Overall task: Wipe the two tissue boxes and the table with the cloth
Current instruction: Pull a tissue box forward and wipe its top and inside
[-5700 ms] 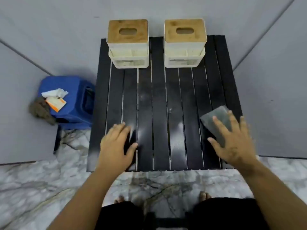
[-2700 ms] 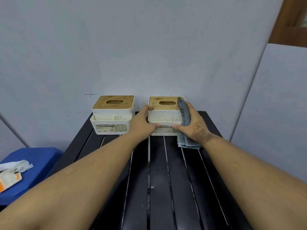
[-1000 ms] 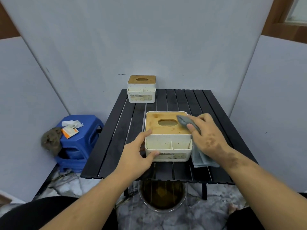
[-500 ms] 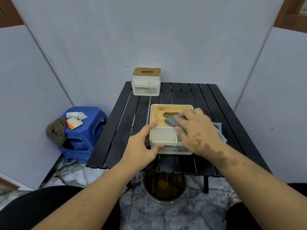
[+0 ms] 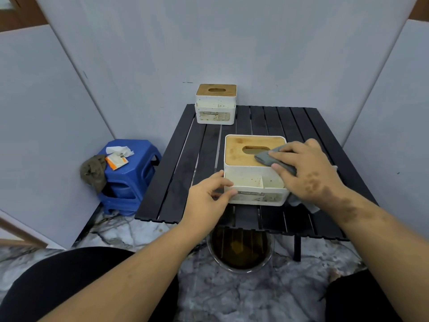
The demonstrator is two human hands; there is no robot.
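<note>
A white tissue box with a wooden lid [image 5: 246, 168] stands near the front edge of the black slatted table [image 5: 185, 159]. My left hand [image 5: 206, 201] grips its front left corner. My right hand [image 5: 306, 170] presses the grey cloth [image 5: 267, 158] onto the right part of the lid, beside the slot; the cloth's tail hangs down the box's right side under my wrist. The second tissue box [image 5: 216, 105], speckled with dirt, stands at the table's far left corner against the wall.
A blue plastic stool [image 5: 132, 180] left of the table carries tissues, an orange packet and a brown rag. A round basin of dark water [image 5: 240, 252] sits on the marble floor under the table's front edge. Grey panels close in on three sides.
The box was brought from the back of the table to the front edge. Over the last half second my right hand has slid the cloth rightward across the lid.
</note>
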